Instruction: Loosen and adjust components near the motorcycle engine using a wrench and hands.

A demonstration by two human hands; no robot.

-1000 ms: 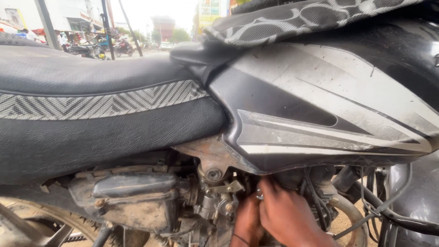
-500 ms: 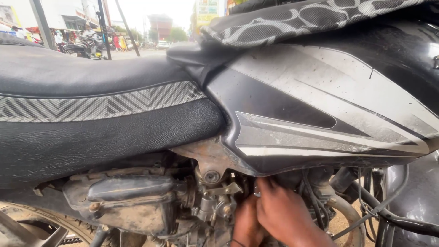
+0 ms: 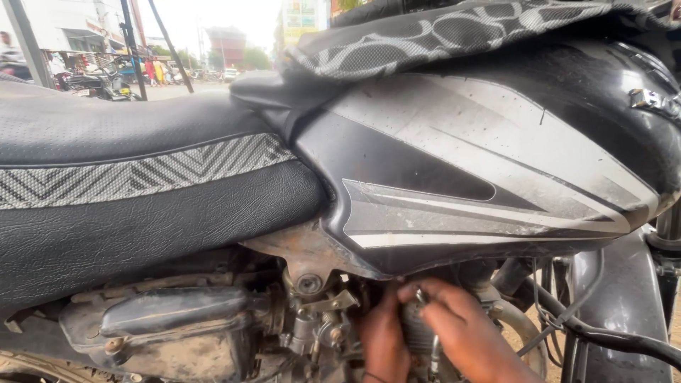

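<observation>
A black motorcycle stands side-on, its fuel tank (image 3: 496,163) marked with grey stripes. Both my hands reach under the tank's lower edge into the engine area. My right hand (image 3: 464,330) pinches a small metal part (image 3: 420,295) between thumb and fingers. My left hand (image 3: 383,339) sits just left of it, with its fingertips pushed up behind the engine parts and hidden. The carburettor (image 3: 312,330) is immediately left of my left hand.
The black seat (image 3: 142,191) with a grey zigzag band fills the left. A patterned cloth (image 3: 454,32) lies over the tank. A dusty side cover (image 3: 170,330) is at lower left, and cables (image 3: 603,333) and the fork (image 3: 667,234) at right. A street with people lies behind.
My hands stay under the tank, with the fingers shifted slightly upward on the small part. The view has drifted a little.
</observation>
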